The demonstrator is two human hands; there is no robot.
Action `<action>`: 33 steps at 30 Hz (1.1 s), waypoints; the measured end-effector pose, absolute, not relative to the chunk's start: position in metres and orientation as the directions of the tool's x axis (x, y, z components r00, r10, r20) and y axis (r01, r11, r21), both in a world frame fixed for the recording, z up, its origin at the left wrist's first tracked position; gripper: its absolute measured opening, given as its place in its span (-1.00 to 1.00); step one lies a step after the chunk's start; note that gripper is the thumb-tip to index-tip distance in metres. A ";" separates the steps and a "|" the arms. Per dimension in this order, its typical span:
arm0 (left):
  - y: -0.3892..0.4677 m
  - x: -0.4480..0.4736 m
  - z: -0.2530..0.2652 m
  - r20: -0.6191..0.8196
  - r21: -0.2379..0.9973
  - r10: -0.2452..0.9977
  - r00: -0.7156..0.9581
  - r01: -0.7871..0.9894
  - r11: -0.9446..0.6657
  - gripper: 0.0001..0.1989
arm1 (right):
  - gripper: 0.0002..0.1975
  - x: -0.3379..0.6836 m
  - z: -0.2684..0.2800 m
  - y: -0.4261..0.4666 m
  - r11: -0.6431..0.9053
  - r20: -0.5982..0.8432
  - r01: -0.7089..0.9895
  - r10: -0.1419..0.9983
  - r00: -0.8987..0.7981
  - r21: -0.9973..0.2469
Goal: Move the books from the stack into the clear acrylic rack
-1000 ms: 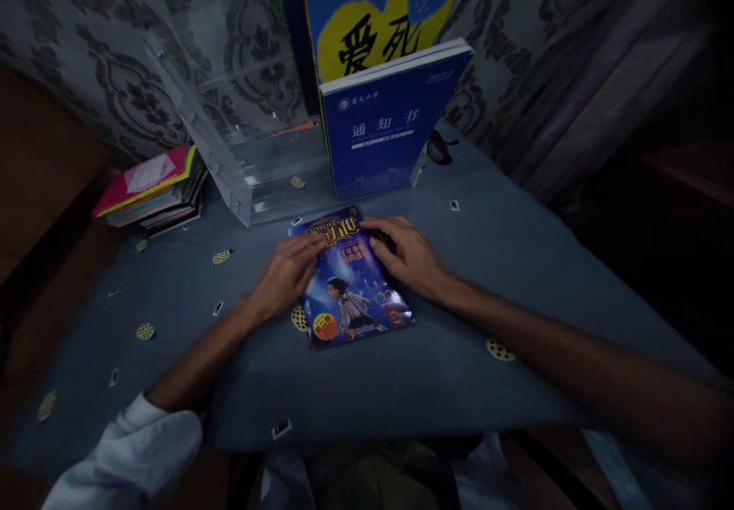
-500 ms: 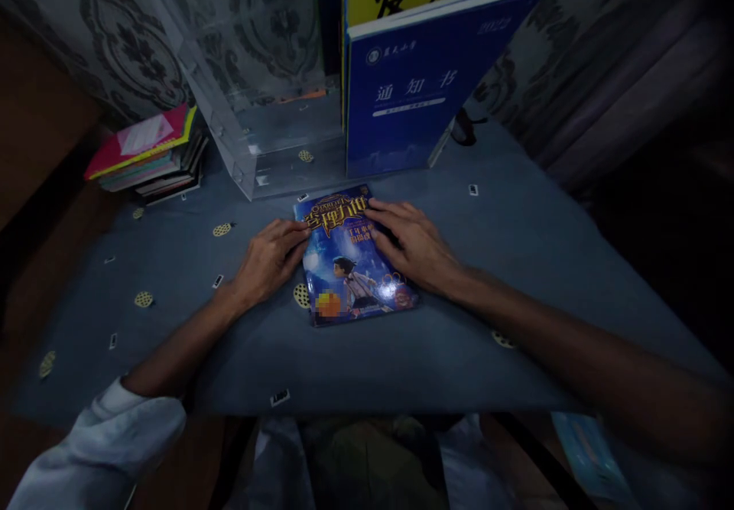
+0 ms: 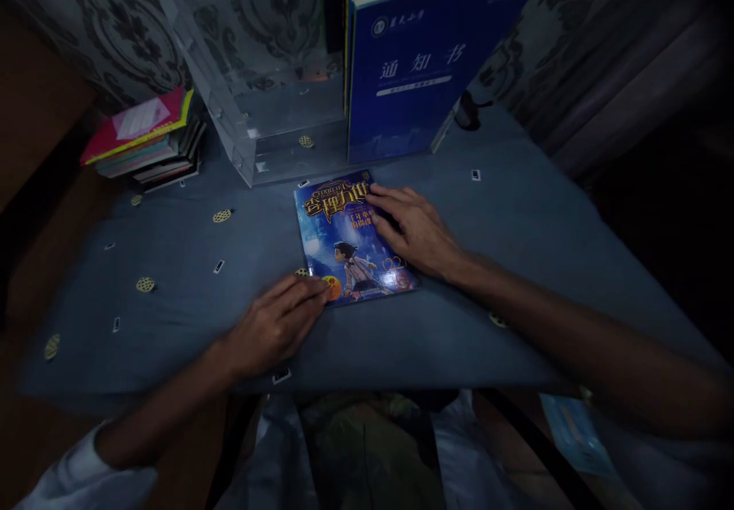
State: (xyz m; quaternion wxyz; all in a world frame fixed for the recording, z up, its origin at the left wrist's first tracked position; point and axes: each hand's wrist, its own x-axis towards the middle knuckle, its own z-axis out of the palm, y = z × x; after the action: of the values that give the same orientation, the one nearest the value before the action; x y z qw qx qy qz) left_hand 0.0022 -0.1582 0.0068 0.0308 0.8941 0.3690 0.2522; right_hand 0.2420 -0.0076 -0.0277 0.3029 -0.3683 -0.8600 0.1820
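A blue paperback book (image 3: 344,242) with a cartoon figure and gold Chinese lettering lies closed and flat on the cloth-covered table. Stretched fingers of my right hand (image 3: 416,231) rest on its right edge, the thumb lower on the cover. At the book's near left corner, my left hand (image 3: 284,319) lays its extended fingertips on the cover beside an orange round badge; its thumb is hidden. Neither hand grips the book.
Behind the book stands a clear plastic rack (image 3: 252,154) with an upright blue booklet (image 3: 413,112) on its right side. A stack of books (image 3: 149,143) lies at the back left. Some dark object (image 3: 470,111) sits behind the booklet. Patterned blue cloth (image 3: 189,258) covers the table.
My left hand has slid from the book's upper left edge down to its near left corner. My right hand stays on the right edge. The view has tilted slightly.
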 end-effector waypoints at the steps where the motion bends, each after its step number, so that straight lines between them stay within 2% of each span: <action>1: -0.163 0.004 0.008 0.425 0.247 0.670 0.608 0.635 -0.732 -0.69 | -0.59 0.242 -0.028 -0.008 0.660 0.386 0.519 0.745 -0.544 -0.542; 6: -0.170 0.005 0.007 0.442 0.273 0.666 0.601 0.617 -0.738 -0.66 | -0.59 0.243 -0.028 -0.004 0.654 0.377 0.523 0.750 -0.544 -0.547; 10: -0.167 0.005 0.006 0.461 0.308 0.677 0.574 0.612 -0.728 -0.73 | -0.59 0.234 -0.016 -0.028 0.690 0.415 0.548 0.723 -0.552 -0.473; 14: -0.168 0.005 0.006 0.473 0.257 0.671 0.571 0.639 -0.725 -0.85 | -0.53 0.213 -0.005 -0.092 0.833 0.409 0.357 0.527 -0.744 -0.423; 17: -0.171 0.004 0.005 0.460 0.210 0.672 0.580 0.665 -0.717 -0.81 | -0.32 0.203 -0.007 -0.132 0.850 0.359 0.292 0.464 -0.810 -0.439; 21: -0.172 0.004 0.005 0.454 0.190 0.667 0.591 0.667 -0.721 -0.85 | -0.16 0.206 -0.015 -0.147 0.843 0.309 0.342 0.485 -0.818 -0.416; 25: -0.171 0.005 0.005 0.461 0.191 0.657 0.597 0.657 -0.730 -0.82 | -0.11 0.221 -0.016 -0.144 0.852 0.292 0.373 0.486 -0.824 -0.367; 33: -0.171 0.005 0.002 0.473 0.228 0.670 0.572 0.655 -0.720 -0.72 | -0.04 0.261 -0.026 -0.140 0.821 0.300 0.488 0.565 -0.769 -0.295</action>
State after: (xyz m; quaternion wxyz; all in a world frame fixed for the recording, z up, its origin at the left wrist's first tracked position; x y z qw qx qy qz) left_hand 0.0053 -0.1714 0.0022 0.0137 0.8864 0.3739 0.2725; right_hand 0.2614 -0.1400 -0.0260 0.1908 -0.2815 -0.9350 0.1002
